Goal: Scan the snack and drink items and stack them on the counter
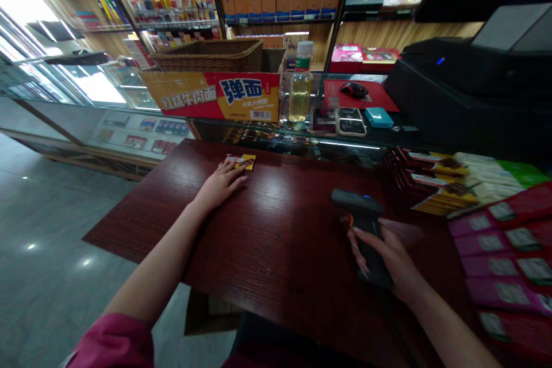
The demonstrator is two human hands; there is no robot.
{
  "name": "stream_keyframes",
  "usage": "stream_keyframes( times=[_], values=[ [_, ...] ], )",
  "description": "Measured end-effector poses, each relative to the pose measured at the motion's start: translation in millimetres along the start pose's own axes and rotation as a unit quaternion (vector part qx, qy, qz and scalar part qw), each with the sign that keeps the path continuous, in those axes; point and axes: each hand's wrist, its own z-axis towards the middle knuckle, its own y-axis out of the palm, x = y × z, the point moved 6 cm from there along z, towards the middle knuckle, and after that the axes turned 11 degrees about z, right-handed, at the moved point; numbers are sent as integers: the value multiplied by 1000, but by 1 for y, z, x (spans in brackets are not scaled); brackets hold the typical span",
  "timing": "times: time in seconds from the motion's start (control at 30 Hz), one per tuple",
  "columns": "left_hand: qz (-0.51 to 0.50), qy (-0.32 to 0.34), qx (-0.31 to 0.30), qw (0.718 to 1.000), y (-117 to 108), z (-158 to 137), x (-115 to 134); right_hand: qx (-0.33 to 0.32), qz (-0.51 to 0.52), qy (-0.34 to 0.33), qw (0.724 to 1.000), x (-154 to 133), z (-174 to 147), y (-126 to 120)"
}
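Matt plastic scanner (364, 215), glossy wood-grain tabletop (267, 230) (finely streaked), rough woven wicker basket (207, 62), printed cardboard box (215, 104)

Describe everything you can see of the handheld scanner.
The handheld scanner is pistol-shaped, dark grey to black, and looks like plastic. Its blunt head points toward the person's left, with a small lit blue light on top. The handle slants down into the person's right hand, whose fingers and thumb wrap it. It is held over the right part of the dark red-brown tabletop; whether it touches the surface cannot be told.
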Motion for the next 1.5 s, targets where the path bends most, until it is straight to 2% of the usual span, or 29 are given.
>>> stream_keyframes(
  times=[0.13, 0.3, 0.57, 0.7, 0.77, 0.83, 0.9, 0.97, 1.03, 1.1, 1.2, 1.3, 1.37, 1.43, 1.5],
  values=[
    [-23, -21, -5, 999, 0, 13, -48, 16, -3, 3, 1000, 3, 1, -4],
    [-22, -36, -2, 999, -1, 28, -82, 28, -4, -2, 1000, 1, 1, -2],
    [-8, -56, -26, 998, 7, 40, -97, 2, 11, -4, 1000, 2, 5, -2],
    [13, -50, 9, 999, -2, 31, -87, -10, 35, -48, 998, -6, 3, 2],
    [14, -8, 61, 998, -8, 28, -63, -16, 50, -82, 995, -13, 1, 3],
    [-15, 40, 107, 993, -9, 26, -25, -16, 72, -112, 991, -21, 0, -1],
    [-52, 127, 114, 984, -5, 27, 33, -8, 93, -157, 983, -32, -2, -8],
    [-71, 240, 74, 965, 2, 28, 106, 10, 117, -194, 974, -43, -5, -18],
    [-95, 318, 55, 942, 3, 34, 177, 31, 143, -223, 964, -52, -8, -29],
    [-113, 349, 67, 928, -2, 48, 238, 56, 166, -247, 953, -58, -10, -40],
    [-138, 363, 110, 915, -11, 78, 310, 94, 175, -278, 940, -65, -11, -55],
    [-179, 357, 136, 907, -9, 105, 356, 111, 165, -296, 934, -67, -9, -62],
    [-211, 354, 146, 900, -3, 113, 373, 114, 161, -296, 935, -66, -7, -65],
    [-240, 344, 152, 895, 1, 114, 376, 112, 159, -291, 937, -65, -6, -66],
    [-266, 321, 156, 896, 2, 108, 365, 105, 158, -287, 939, -65, -6, -64]
  ],
)
